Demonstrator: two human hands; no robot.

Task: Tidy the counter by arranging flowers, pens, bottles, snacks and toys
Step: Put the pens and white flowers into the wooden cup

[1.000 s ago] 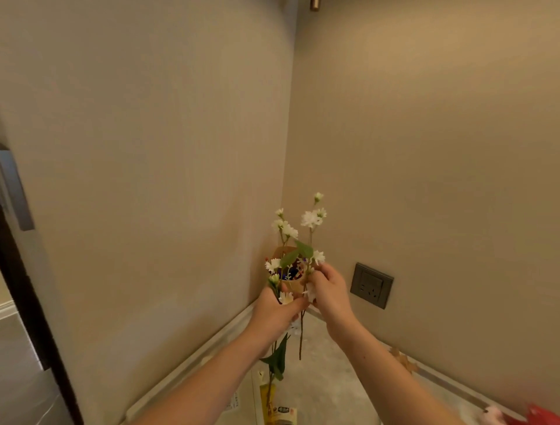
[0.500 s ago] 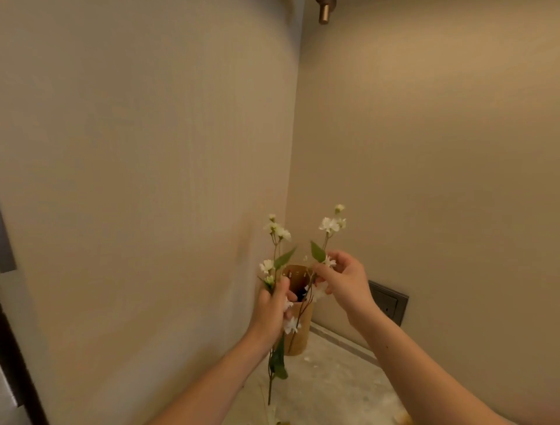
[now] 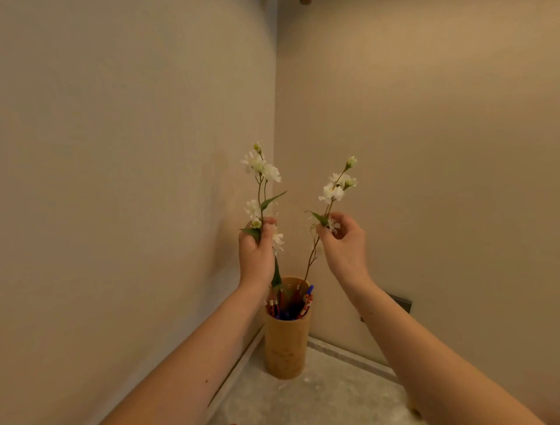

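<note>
Over the counter (image 3: 333, 394), each hand (image 3: 256, 251) grips a flower stem (image 3: 260, 185).

Two plain beige walls meet in a corner (image 3: 275, 121) at the far middle of the scene. The left wall (image 3: 121, 151) looks a little greyer, and the right wall (image 3: 439, 136) is warmer, with soft yellowish light falling from above. On the right wall, low down, there is a dark socket plate (image 3: 401, 301), partly hidden. Below, the worktop (image 3: 318, 397) has a pale, speckled stone surface, and a light raised strip (image 3: 348, 356) runs along the foot of the right wall. At the top edge a small brown fitting (image 3: 305, 1) is just visible.
</note>
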